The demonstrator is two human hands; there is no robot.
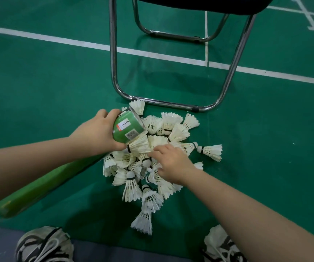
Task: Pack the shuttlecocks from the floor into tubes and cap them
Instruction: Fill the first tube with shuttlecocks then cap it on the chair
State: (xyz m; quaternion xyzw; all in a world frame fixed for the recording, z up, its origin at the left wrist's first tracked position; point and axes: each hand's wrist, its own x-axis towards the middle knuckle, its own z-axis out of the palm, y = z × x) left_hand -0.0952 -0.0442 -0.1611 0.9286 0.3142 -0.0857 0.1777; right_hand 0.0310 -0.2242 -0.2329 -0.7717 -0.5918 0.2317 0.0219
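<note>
A heap of white feather shuttlecocks (173, 127) lies on the green court floor in front of me. My left hand (95, 133) grips a green tube (127, 127) near its clear-rimmed end, which tilts over the far left side of the heap. My right hand (171, 163) is down in the middle of the heap, its fingertips pinching the feathers of a shuttlecock (140, 145) that lies right below the tube. A second green tube (44, 184) lies slanted on the floor under my left forearm.
A chrome-legged chair (114, 53) stands just beyond the heap, its floor bar touching the farthest shuttlecock. White court lines (58, 39) cross the floor. My shoes (44, 244) are at the bottom edge, with a loose shuttlecock (216, 239) by the right one.
</note>
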